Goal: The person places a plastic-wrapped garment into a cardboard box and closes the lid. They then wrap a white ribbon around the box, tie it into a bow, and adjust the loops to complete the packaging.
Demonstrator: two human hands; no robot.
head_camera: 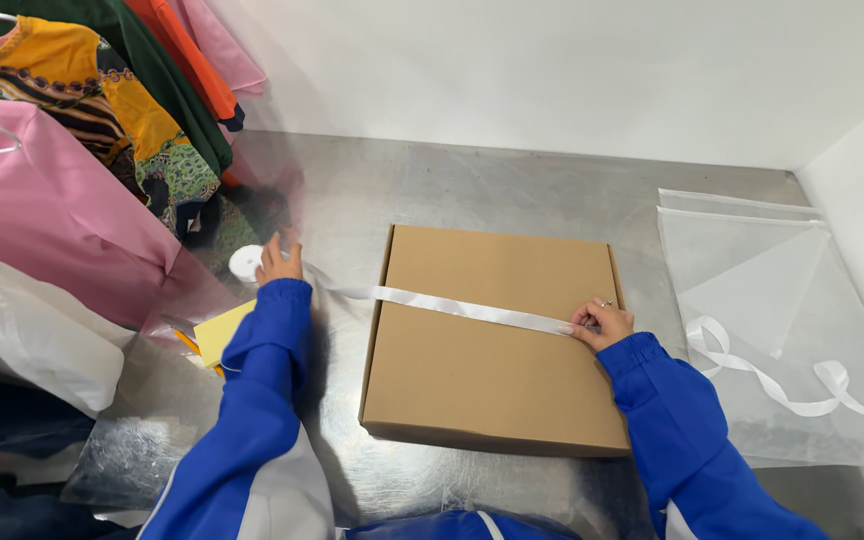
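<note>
We have a flat brown box (pixel 497 335) lying on the shiny metal table (pixel 512 180), and a white ribbon (pixel 472 310) runs across its top. Our right hand (pixel 604 322) pinches the ribbon end down near the right edge of the box. Our left hand (pixel 280 260) reaches out to the left, by the white ribbon roll (pixel 245 264); we think it grips the ribbon there, but the fingers are hard to see. Both of our 2 arms are stretched forward in blue sleeves. The ribbon could slide off slanted or twist if one hand pulls harder than the other.
</note>
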